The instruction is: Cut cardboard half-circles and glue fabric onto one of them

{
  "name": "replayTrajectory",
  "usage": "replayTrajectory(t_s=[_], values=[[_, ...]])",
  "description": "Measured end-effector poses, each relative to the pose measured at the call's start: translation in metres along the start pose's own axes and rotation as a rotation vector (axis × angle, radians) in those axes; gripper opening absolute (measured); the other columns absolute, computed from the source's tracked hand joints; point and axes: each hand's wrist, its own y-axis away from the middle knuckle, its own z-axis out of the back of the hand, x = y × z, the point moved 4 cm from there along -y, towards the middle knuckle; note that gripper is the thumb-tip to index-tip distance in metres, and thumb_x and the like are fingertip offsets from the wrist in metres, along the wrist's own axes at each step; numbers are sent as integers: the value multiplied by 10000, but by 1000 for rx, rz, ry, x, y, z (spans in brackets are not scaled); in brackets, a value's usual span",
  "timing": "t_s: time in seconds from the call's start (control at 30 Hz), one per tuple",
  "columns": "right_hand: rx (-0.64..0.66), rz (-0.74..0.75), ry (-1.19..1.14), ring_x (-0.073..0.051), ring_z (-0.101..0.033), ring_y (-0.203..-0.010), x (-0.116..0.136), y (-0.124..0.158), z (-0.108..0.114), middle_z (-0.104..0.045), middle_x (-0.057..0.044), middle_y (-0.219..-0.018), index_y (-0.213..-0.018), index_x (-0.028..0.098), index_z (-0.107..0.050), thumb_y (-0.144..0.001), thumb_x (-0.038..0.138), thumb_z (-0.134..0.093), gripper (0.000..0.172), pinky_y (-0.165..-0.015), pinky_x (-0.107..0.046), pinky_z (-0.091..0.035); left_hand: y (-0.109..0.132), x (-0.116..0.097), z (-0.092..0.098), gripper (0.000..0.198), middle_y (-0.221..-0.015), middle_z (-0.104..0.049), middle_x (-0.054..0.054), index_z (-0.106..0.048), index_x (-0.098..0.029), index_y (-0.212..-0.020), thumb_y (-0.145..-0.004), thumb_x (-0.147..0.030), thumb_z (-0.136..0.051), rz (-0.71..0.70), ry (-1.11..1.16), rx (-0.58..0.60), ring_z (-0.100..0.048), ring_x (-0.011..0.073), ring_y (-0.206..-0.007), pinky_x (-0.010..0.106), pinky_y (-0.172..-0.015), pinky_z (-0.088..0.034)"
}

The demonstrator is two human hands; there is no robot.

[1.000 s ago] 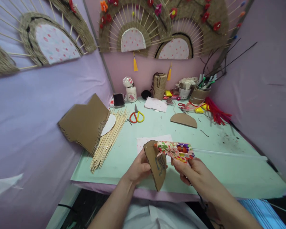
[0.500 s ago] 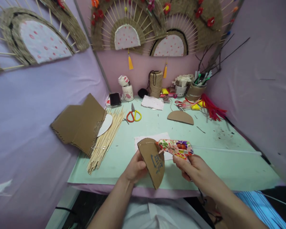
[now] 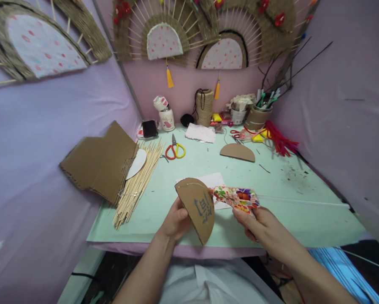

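Observation:
My left hand (image 3: 177,220) grips a half-round cardboard piece (image 3: 194,209) by its left edge, thumb in front, the other fingers hidden behind. Blue written characters mark its face, and a thin line of glue runs near its upper curved edge. In my right hand (image 3: 257,223) is a flower-patterned hot glue gun (image 3: 236,197), its orange nozzle close to the cardboard's right edge; whether they touch I cannot tell. A long clear glue stick (image 3: 303,201) extends from the back of the gun. White paper (image 3: 219,180) lies on the table behind the cardboard.
Bamboo sticks (image 3: 139,185) and a large cardboard sheet (image 3: 97,162) lie at left. Scissors (image 3: 175,148) and another half-round cardboard (image 3: 237,152) are farther back. Along the wall stand a twine spool (image 3: 204,107), a white bottle (image 3: 166,117) and a pot of pens (image 3: 259,116).
The cardboard has turned more toward me and shifted slightly left. The glue gun's nozzle has moved from the glue line on its upper face to near its right edge.

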Motion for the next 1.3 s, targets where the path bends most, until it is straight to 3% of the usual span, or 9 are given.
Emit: replayTrajectory(t_s=[0.27, 0.43, 0.67, 0.8, 0.93, 1.13, 1.3], values=[[44, -39, -42, -93, -302, -453, -13, 2, -4, -359, 44, -473, -557, 221, -355, -776, 620, -471, 469, -419, -235, -238, -2, -2, -1, 749, -1325, -570, 155, -569, -185, -1254, -601, -454, -818, -18, 12, -25, -514, 352, -1217, 506, -1048, -354], [16, -48, -125, -100, -312, -461, -11, 5, -5, -342, 61, -502, -638, 213, -446, -741, 588, -528, 398, -413, -229, -240, -1, -2, 0, 740, -1347, -552, 155, -568, -189, -1257, -614, -461, -811, -14, 18, -22, -512, 353, -1221, 505, -1047, -358], [9, -72, -121, -117, -365, -465, -9, 9, -4, -434, 42, -492, -668, 199, -533, -707, 551, -580, 357, -419, -233, -266, -1, -2, -2, 716, -1351, -549, 145, -572, -195, -1261, -634, -451, -803, -28, 29, 5, -541, 331, -1181, 488, -1017, -401], [65, -8, -95, -126, -392, -481, -11, 8, -3, -458, 34, -506, -694, 184, -587, -720, 532, -595, 350, -444, -238, -314, -1, -3, -2, 725, -1358, -539, 154, -569, -191, -1262, -629, -452, -807, -26, 24, -8, -534, 343, -1186, 501, -1003, -408], [71, 88, -10, -159, -490, -569, -14, 6, -4, -574, -2, -611, -692, 172, -620, -737, 527, -607, 359, -515, -249, -391, -1, -3, -2, 749, -1350, -541, 166, -563, -173, -1264, -616, -451, -814, -27, 17, -21, -494, 361, -1231, 510, -1015, -396], [80, 118, 19, -186, -551, -670, -17, 5, -8, -649, -13, -733, -773, 171, -660, -750, 499, -616, 332, -600, -262, -437, 0, -4, -1, 759, -1357, -532, 171, -554, -174, -1264, -611, -465, -812, -35, 2, -32, -475, 375, -1251, 520, -1013, -393], [47, 118, 23, -176, -517, -605, -12, 7, -7, -568, 11, -589, -601, 206, -571, -701, 487, -626, 304, -522, -250, -403, 0, -4, -1, 788, -1355, -534, 168, -557, -183, -1248, -574, -493, -821, -37, -9, -75, -463, 387, -1259, 527, -1014, -385]])
